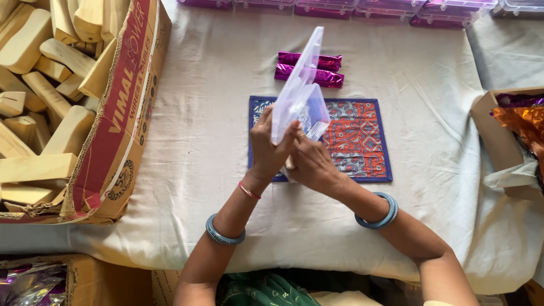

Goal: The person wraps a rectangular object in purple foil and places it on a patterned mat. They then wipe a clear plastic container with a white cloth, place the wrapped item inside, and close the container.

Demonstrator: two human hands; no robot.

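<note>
A clear plastic hinged box stands upright and partly opened above a small blue and orange patterned mat. My left hand grips the box's lower left edge. On the other side my right hand holds its lower part, fingers curled under it. Two purple foil-wrapped bars lie on the cloth just beyond the mat.
A cardboard carton full of pale wooden blocks stands at the left. Several clear boxes with purple contents line the far edge. At the right is a carton with orange and purple foil. Another carton with foil sits bottom left.
</note>
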